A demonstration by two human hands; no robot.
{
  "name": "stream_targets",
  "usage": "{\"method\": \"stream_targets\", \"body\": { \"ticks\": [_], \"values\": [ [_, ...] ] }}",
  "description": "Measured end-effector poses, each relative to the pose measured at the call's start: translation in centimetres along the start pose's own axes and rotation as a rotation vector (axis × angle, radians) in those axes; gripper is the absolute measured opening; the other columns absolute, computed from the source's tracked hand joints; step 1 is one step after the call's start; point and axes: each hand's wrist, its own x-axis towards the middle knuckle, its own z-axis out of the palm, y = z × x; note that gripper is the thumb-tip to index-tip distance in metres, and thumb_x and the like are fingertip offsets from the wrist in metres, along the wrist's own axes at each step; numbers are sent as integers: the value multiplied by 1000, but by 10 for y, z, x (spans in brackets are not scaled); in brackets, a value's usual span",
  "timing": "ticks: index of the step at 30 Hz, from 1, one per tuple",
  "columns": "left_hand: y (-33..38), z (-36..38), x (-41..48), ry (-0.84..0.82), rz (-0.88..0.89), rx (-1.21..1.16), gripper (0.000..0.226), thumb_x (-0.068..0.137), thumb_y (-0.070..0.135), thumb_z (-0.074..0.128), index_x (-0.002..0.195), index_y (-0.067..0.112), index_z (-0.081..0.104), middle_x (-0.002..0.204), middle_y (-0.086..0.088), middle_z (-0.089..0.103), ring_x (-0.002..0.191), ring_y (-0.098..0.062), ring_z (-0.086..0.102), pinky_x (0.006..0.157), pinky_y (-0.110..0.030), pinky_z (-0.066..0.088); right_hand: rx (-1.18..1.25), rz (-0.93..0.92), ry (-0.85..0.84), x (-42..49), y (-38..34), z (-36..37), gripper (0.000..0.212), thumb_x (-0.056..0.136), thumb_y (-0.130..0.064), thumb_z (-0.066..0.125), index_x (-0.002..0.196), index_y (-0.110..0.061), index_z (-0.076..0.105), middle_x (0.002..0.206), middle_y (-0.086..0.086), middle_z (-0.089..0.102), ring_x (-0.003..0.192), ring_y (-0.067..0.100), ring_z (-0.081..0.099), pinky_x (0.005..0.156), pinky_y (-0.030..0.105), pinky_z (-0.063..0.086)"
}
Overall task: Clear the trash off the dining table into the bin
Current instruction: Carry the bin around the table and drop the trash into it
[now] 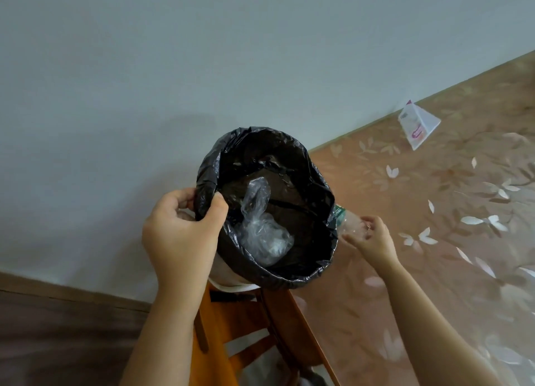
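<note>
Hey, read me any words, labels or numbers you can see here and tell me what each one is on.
None can be read.
Plastic bottle: green label, print too small and blurred.
White triangular carton: pink markings, too blurred.
Bin, its black liner and clear bag: no text.

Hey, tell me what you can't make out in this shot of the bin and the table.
- Plastic bottle, head view: mostly hidden behind the bin rim and the right hand.
- Print on the folded card: too small to read.
- What is inside the clear bag in the bin: unclear.
- Table: cut off by the right edge.
</note>
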Motion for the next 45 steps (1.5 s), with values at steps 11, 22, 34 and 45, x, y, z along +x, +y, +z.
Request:
{"method": "stream_targets", "body": {
  "ticks": [11, 22, 34, 45],
  "values": [
    [6, -9, -28, -133, 1, -112, 22, 72, 34, 69, 87, 18, 63, 66, 10, 60, 57, -6, 58, 48, -17, 40, 235, -37, 453, -107, -21, -60, 53, 65, -41, 76, 107, -31, 47, 109, -3, 54, 77, 5, 52, 63, 24, 41],
    [12, -33, -50, -288, -151, -182, 31, 80, 31, 65, 105, 12, 64, 80, 2, 63, 71, -14, 61, 61, -30, 49, 348, -226, 424, -187, -60, -82, 50, 54, -56, 70, 97, -48, 48, 102, -18, 54, 79, 7, 57, 60, 17, 49],
    [14, -56, -63, -311, -77, -216, 27, 78, 29, 67, 98, 11, 64, 78, -4, 66, 66, -12, 61, 50, -19, 45, 49, -360, 238, -206, -92, -58, 53, 65, -34, 77, 110, -36, 49, 105, -15, 54, 93, 7, 54, 76, 28, 50],
    [12, -60, -80, -278, -4, -219, 20, 78, 25, 69, 92, 12, 65, 65, 11, 57, 57, 13, 54, 43, 2, 33, -217, -313, 176, -223, -81, -51, 55, 70, -45, 70, 117, -28, 48, 121, -4, 52, 113, 16, 46, 88, 30, 39]
  ]
}}
